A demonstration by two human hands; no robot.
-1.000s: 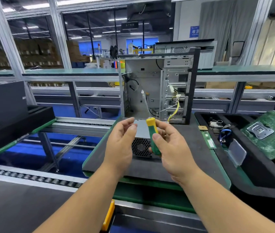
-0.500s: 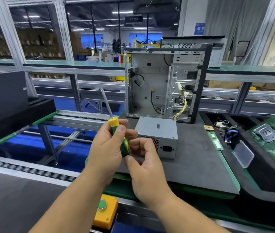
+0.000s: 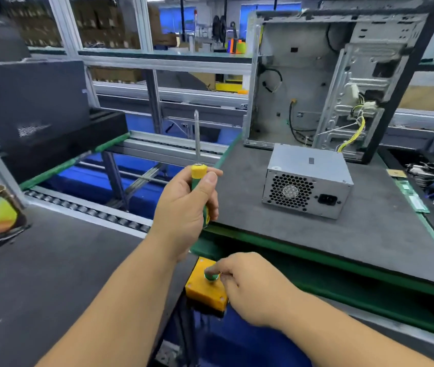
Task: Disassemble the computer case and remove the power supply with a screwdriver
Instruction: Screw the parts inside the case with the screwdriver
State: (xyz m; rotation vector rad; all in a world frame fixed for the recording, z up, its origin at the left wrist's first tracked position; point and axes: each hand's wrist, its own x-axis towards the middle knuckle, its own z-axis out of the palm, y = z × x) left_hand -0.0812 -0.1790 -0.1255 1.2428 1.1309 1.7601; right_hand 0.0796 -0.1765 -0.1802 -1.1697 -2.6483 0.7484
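My left hand (image 3: 184,207) grips the green-and-yellow-handled screwdriver (image 3: 199,178), shaft upright. My right hand (image 3: 247,284) presses a fingertip on the green button of the yellow control box (image 3: 205,290). Right of these, the grey metal power supply (image 3: 307,181) sits on the dark mat (image 3: 369,234), before the open steel computer case (image 3: 316,75).

The left hand (image 3: 184,207) covers most of the screwdriver (image 3: 198,170) handle, and the right hand (image 3: 247,284) hides part of the green button (image 3: 210,277). The case (image 3: 343,75) is cut off at the top edge. At far right, the tray (image 3: 428,176) contents are too blurred to tell.
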